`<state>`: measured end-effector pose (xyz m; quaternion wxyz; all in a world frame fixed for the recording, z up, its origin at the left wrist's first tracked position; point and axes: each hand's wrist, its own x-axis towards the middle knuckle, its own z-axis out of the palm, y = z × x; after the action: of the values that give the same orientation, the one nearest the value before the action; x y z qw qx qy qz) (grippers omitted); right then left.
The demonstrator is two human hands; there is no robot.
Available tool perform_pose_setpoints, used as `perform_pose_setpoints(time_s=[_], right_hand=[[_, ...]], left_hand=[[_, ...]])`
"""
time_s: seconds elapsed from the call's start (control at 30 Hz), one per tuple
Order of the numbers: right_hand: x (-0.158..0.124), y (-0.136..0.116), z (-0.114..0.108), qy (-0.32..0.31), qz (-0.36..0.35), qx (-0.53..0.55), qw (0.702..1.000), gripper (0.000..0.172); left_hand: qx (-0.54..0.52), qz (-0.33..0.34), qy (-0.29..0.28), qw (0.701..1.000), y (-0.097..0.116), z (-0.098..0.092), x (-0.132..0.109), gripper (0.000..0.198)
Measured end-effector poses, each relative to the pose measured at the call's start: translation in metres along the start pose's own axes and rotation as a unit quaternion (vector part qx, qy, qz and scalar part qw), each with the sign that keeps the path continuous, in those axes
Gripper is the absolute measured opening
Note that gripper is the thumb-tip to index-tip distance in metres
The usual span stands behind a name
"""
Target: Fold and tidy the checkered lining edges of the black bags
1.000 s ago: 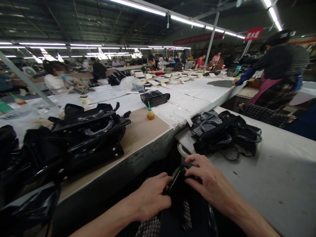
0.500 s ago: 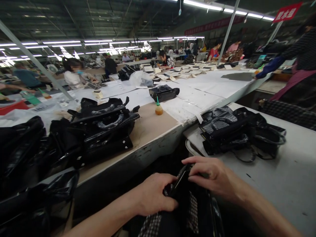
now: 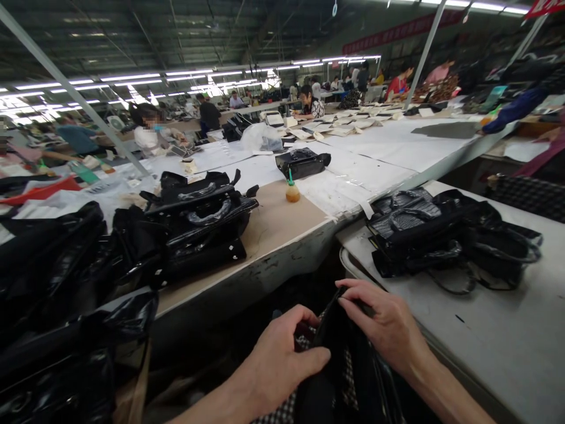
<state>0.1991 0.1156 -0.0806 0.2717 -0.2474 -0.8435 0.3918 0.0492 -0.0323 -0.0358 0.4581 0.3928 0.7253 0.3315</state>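
A black bag (image 3: 344,365) rests on my lap, low in the middle of the view, over checked cloth (image 3: 282,409). My left hand (image 3: 282,359) is closed on the bag's upper left edge, thumb pressed against it. My right hand (image 3: 384,324) pinches the same top edge from the right, fingers curled over it. Both hands sit in the gap between the two tables.
A pile of black handbags (image 3: 198,224) lies on the long table (image 3: 282,227) to the left, with a small orange glue bottle (image 3: 292,191) and another black bag (image 3: 302,162) behind. More black bags (image 3: 441,232) sit on the grey table (image 3: 507,330) at right. Several other workers sit far back.
The view has swung left and slightly up. My hands have stayed on the bag's top edge, with the right fingers drawing closer into a pinch and the left thumb shifting along the edge.
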Motion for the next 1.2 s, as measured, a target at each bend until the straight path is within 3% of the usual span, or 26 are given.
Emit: perform_pose_setpoints(time_s=[0.13, 0.27, 0.37, 0.6, 0.7, 0.93, 1.2], right_hand=[[-0.002, 0.003, -0.009, -0.067, 0.002, 0.053, 0.996, 0.016], [-0.006, 0.001, -0.025, -0.164, 0.003, 0.092, 0.982, 0.016], [-0.009, 0.0, -0.03, -0.19, -0.009, 0.092, 0.977, 0.016], [-0.012, 0.002, -0.011, -0.038, 0.004, 0.044, 0.998, 0.017], [-0.009, 0.002, -0.003, 0.007, -0.006, 0.009, 1.0, 0.017], [-0.002, 0.002, 0.004, 0.034, -0.045, -0.014, 0.998, 0.014], [0.0, -0.008, 0.003, 0.026, 0.054, 0.018, 0.998, 0.015]], left_hand=[[0.026, 0.008, 0.049, 0.998, -0.008, 0.0, 0.0, 0.012], [0.013, 0.022, 0.049, 0.998, -0.015, -0.007, 0.002, 0.014], [-0.006, 0.029, 0.041, 0.999, -0.018, -0.011, 0.003, 0.018], [0.026, 0.067, 0.05, 0.996, -0.015, -0.011, 0.002, 0.006], [0.083, 0.122, 0.067, 0.987, -0.018, -0.011, 0.003, 0.012], [0.148, 0.213, 0.073, 0.963, -0.028, -0.011, 0.002, 0.022], [0.169, 0.21, 0.076, 0.96, -0.03, -0.009, 0.0, 0.017]])
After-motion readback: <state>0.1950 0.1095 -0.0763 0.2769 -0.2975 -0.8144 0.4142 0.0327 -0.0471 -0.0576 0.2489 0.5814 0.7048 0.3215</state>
